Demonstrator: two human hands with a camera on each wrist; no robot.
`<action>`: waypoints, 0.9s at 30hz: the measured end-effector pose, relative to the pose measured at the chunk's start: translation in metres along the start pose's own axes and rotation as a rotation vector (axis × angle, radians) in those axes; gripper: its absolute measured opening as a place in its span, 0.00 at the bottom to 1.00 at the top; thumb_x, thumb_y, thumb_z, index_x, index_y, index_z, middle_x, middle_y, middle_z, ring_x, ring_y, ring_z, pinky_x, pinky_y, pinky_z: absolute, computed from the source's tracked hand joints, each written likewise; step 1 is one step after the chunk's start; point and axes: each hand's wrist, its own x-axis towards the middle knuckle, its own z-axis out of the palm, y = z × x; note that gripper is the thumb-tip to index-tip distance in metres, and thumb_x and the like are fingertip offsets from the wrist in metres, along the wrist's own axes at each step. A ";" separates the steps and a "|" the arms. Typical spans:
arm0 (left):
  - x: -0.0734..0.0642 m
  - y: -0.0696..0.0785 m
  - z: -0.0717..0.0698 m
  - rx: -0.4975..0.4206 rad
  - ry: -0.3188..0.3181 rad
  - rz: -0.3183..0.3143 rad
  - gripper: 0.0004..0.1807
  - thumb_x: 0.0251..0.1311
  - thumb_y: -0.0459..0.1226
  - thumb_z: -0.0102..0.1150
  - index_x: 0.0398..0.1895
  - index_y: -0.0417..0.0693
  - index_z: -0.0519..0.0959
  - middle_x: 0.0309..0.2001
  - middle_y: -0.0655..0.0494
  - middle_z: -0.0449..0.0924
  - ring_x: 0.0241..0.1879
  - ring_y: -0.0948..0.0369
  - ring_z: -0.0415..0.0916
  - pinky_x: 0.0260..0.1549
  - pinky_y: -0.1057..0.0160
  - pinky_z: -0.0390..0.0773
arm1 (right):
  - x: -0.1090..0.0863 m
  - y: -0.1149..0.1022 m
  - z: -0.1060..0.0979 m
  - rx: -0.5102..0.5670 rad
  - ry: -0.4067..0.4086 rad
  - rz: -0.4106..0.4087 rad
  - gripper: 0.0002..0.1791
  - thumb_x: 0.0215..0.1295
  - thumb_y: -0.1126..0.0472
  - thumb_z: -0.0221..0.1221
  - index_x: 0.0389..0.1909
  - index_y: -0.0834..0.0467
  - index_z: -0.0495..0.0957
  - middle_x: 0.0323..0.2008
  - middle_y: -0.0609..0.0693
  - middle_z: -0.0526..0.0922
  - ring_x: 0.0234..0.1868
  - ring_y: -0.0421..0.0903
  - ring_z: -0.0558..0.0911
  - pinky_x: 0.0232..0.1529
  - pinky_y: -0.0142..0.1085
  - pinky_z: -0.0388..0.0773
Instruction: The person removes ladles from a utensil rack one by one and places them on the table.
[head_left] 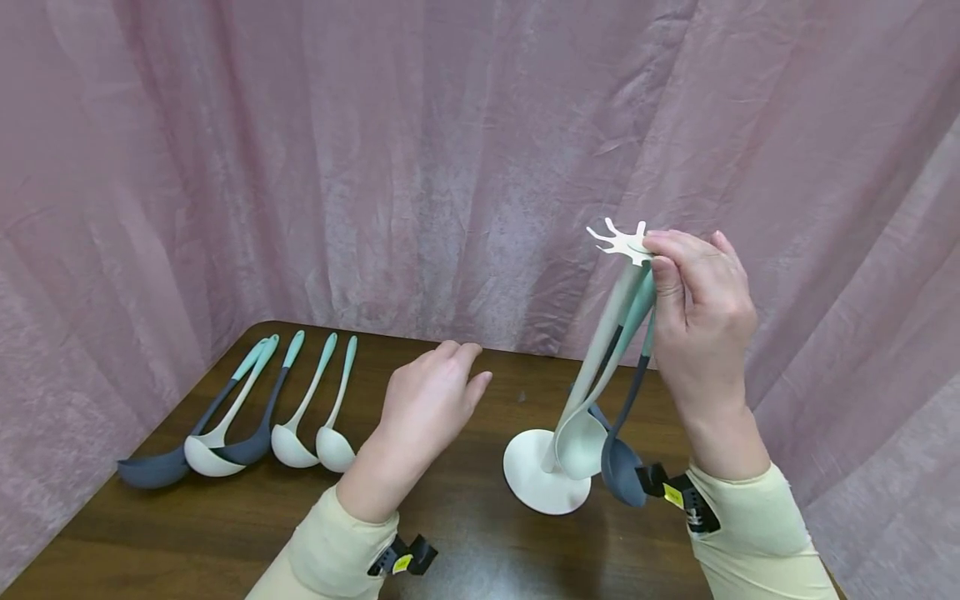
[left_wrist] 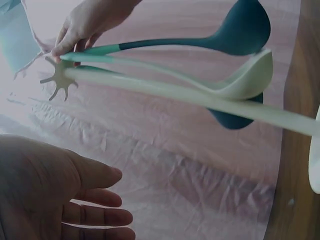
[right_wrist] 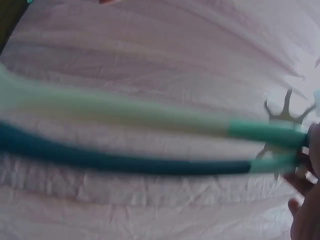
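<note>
A white rotating-hook utensil stand (head_left: pixel 547 472) rises on its round base, with a many-pronged top (head_left: pixel 622 243). My right hand (head_left: pixel 705 292) is up at that top, thumb and fingers pinching the mint end of a dark blue ladle (head_left: pixel 626 471) at the prongs. Beside it hangs a white ladle (head_left: pixel 581 443) with a mint handle, its bowl close to the pole. Another dark blue ladle (left_wrist: pixel 232 120) hangs behind the pole, partly hidden. My left hand (head_left: pixel 431 396) hovers above the table left of the stand, fingers relaxed, holding nothing.
Several ladles lie in a row at the table's left: a dark one (head_left: pixel 153 469), a white one (head_left: pixel 212 457), another dark one (head_left: pixel 251 448) and white ones (head_left: pixel 334 450). Pink curtain (head_left: pixel 420 167) hangs behind the brown wooden table (head_left: pixel 465 517).
</note>
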 end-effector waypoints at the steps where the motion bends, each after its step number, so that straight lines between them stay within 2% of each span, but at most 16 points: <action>1: 0.000 0.002 0.001 -0.007 0.007 0.006 0.17 0.72 0.45 0.75 0.56 0.46 0.89 0.45 0.52 0.89 0.40 0.50 0.89 0.29 0.47 0.86 | 0.000 0.003 -0.002 0.024 -0.017 -0.015 0.18 0.82 0.53 0.63 0.55 0.63 0.90 0.54 0.57 0.91 0.59 0.59 0.87 0.78 0.51 0.66; 5: -0.001 0.011 0.003 -0.057 0.037 0.038 0.18 0.72 0.45 0.75 0.58 0.47 0.88 0.47 0.52 0.89 0.42 0.50 0.89 0.31 0.48 0.87 | 0.001 0.013 -0.012 0.144 -0.087 -0.035 0.34 0.81 0.38 0.57 0.61 0.67 0.85 0.58 0.63 0.88 0.65 0.53 0.84 0.76 0.47 0.69; 9: -0.001 0.021 0.007 -0.131 0.055 0.068 0.18 0.72 0.46 0.75 0.59 0.48 0.87 0.50 0.51 0.89 0.47 0.51 0.89 0.36 0.48 0.88 | 0.003 0.019 -0.017 0.237 -0.150 -0.035 0.40 0.80 0.35 0.54 0.63 0.70 0.83 0.63 0.66 0.85 0.70 0.48 0.81 0.74 0.41 0.72; 14: -0.001 0.033 0.010 -0.214 0.067 0.095 0.19 0.74 0.46 0.73 0.62 0.48 0.86 0.55 0.51 0.88 0.52 0.51 0.88 0.40 0.48 0.88 | 0.005 0.023 -0.017 0.313 -0.180 -0.045 0.38 0.83 0.38 0.52 0.61 0.73 0.82 0.64 0.67 0.84 0.73 0.52 0.79 0.76 0.44 0.71; 18: -0.001 0.042 0.012 -0.275 0.056 0.109 0.20 0.75 0.45 0.72 0.64 0.48 0.85 0.57 0.52 0.88 0.55 0.53 0.87 0.42 0.50 0.88 | 0.004 0.028 -0.017 0.331 -0.202 -0.036 0.35 0.85 0.42 0.52 0.64 0.73 0.80 0.65 0.65 0.84 0.76 0.54 0.76 0.79 0.49 0.67; 23: 0.000 0.051 0.015 -0.359 0.069 0.133 0.19 0.75 0.43 0.72 0.64 0.47 0.85 0.57 0.54 0.88 0.55 0.55 0.87 0.42 0.52 0.88 | 0.002 0.035 -0.017 0.341 -0.235 0.002 0.31 0.87 0.47 0.52 0.70 0.72 0.75 0.70 0.61 0.81 0.72 0.48 0.78 0.74 0.39 0.70; 25: 0.000 0.055 0.017 -0.380 0.080 0.142 0.19 0.75 0.43 0.73 0.63 0.47 0.86 0.56 0.55 0.88 0.54 0.56 0.88 0.42 0.53 0.88 | 0.002 0.036 -0.016 0.360 -0.236 0.018 0.29 0.88 0.49 0.52 0.69 0.73 0.76 0.69 0.61 0.81 0.71 0.50 0.79 0.74 0.40 0.70; 27: 0.001 0.059 0.018 -0.396 0.081 0.145 0.18 0.75 0.43 0.72 0.62 0.48 0.86 0.56 0.55 0.88 0.54 0.57 0.88 0.41 0.54 0.88 | 0.003 0.036 -0.015 0.372 -0.231 0.029 0.26 0.89 0.53 0.52 0.66 0.73 0.79 0.68 0.62 0.83 0.75 0.53 0.77 0.77 0.45 0.69</action>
